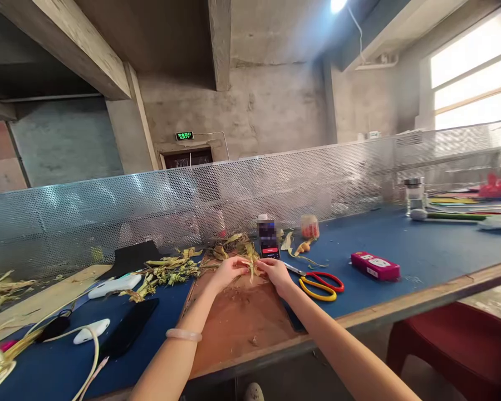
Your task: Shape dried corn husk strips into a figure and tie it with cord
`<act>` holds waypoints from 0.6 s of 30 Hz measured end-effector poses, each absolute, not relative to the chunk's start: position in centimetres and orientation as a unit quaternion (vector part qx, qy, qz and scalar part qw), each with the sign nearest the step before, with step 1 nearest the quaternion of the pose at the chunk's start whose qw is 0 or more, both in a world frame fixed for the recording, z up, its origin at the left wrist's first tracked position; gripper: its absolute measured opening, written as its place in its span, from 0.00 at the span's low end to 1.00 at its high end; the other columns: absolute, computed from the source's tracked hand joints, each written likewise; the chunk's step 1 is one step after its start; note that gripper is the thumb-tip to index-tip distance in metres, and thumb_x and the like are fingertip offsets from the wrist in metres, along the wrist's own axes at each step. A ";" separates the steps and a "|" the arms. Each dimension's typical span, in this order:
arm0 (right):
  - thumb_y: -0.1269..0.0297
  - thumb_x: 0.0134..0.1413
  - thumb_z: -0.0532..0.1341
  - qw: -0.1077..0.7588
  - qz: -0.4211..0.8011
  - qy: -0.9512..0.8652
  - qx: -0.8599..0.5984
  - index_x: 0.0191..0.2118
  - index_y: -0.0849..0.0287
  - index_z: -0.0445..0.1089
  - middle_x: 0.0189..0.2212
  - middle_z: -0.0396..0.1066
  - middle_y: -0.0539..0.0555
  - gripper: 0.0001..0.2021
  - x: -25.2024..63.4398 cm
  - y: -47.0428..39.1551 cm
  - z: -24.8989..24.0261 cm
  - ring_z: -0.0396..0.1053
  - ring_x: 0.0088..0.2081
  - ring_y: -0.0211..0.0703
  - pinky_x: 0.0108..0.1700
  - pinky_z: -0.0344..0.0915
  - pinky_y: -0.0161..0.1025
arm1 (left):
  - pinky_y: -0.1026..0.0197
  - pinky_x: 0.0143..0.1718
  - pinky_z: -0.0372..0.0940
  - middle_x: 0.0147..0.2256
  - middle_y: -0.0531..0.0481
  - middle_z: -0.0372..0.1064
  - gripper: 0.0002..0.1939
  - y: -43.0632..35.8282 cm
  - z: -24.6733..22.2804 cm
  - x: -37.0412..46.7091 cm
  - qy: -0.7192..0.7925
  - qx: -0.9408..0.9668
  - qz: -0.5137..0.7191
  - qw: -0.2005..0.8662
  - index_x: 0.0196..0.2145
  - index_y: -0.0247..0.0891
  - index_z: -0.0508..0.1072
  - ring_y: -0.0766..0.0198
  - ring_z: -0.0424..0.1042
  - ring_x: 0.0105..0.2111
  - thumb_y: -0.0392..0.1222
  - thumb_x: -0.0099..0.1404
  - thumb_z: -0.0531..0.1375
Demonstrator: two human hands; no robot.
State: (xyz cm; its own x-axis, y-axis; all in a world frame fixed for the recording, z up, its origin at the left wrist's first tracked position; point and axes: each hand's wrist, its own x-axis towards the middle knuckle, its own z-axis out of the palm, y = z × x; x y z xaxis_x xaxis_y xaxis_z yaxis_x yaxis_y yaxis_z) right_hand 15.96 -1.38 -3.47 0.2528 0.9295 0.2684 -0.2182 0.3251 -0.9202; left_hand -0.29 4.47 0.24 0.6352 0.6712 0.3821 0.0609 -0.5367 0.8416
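A pale dried plant piece point(251, 272) is held between the left hand point(232, 269) and the right hand point(276, 273), over a reddish-brown board point(231, 328) laid on the blue bench point(338, 239). Scissors point(307, 274) with red and yellow handles are set just beside the right hand; a lit phone point(269, 238) is propped upright beyond the hands. Dried stalks point(169, 272) are heaped to the left, and the bench is backed by a perforated metal screen point(250, 186).

bare concrete walls point(275, 117) rise to heavy concrete beams point(220, 44). a bright window point(476, 83) glares at right; a ceiling lamp point(338, 5) shines overhead. a green exit sign point(184, 135) sits above a dark doorway point(187, 159), beyond the perforated metal partition point(250, 181) along the blue workbench point(342, 239). a red plastic stool point(455, 342) stands at lower right.
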 end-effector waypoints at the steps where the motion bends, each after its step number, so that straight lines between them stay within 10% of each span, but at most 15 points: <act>1: 0.58 0.36 0.67 0.687 0.422 -0.445 -0.390 0.29 0.64 0.74 0.23 0.72 0.52 0.14 15.9 -1.5 -3.4 0.68 0.26 0.39 0.31 0.63 0.35 | 0.56 0.42 0.64 0.38 0.44 0.71 0.15 4.3 0.3 -0.3 0.226 0.793 0.361 0.436 0.35 0.33 0.72 0.60 0.70 0.37 0.40 0.49 0.65; 18: 0.55 0.34 0.66 0.713 0.355 -0.481 -0.367 0.28 0.62 0.75 0.22 0.71 0.51 0.15 15.8 -2.6 -2.0 0.63 0.24 0.37 0.25 0.55 0.32 | 0.64 0.34 0.59 0.33 0.49 0.68 0.10 3.2 0.4 0.6 0.218 0.749 0.390 0.490 0.34 0.35 0.71 0.64 0.65 0.33 0.41 0.55 0.57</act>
State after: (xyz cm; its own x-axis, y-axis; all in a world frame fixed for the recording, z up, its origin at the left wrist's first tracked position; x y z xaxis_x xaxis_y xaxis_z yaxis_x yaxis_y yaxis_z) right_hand 15.83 -2.60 -1.98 0.2863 0.8589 0.4246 -0.1525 0.4784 -0.8648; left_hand 0.62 3.17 0.44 0.6009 0.7078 0.3714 -0.0562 -0.4261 0.9029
